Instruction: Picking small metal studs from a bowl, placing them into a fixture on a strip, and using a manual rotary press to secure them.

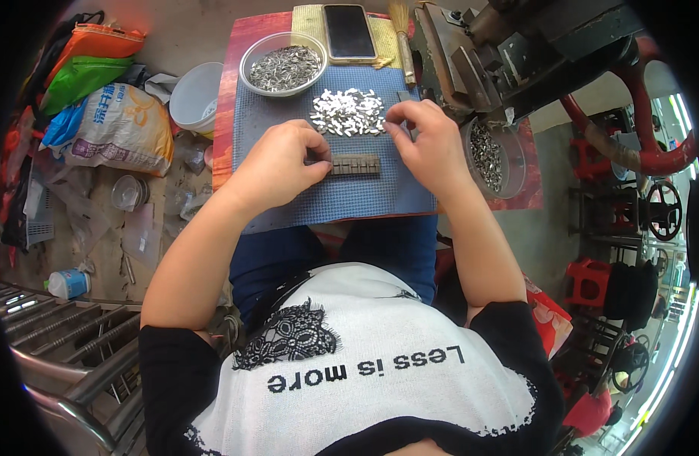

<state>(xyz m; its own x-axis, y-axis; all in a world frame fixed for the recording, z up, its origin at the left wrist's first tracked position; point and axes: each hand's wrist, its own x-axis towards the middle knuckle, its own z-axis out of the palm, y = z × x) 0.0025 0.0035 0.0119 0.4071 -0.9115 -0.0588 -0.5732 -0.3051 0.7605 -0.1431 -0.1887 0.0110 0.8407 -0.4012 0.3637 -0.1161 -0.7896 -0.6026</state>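
Observation:
A short slotted metal block lies on the blue textured mat in front of me. My left hand is closed at the block's left end, thumb and forefinger gripping it; the fingertips partly cover that end. Just beyond the block is a loose pile of small white pieces. At the pile's right edge my right hand is bent into a pinch, its thumb and forefinger close together. Whatever may sit between those fingertips is too small to make out.
A clear bowl of small metal pieces stands at the far left of the mat, beside a phone. A straw brush lies farther right. Beside the mat are a dark metal machine and another bowl. A white bucket stands left.

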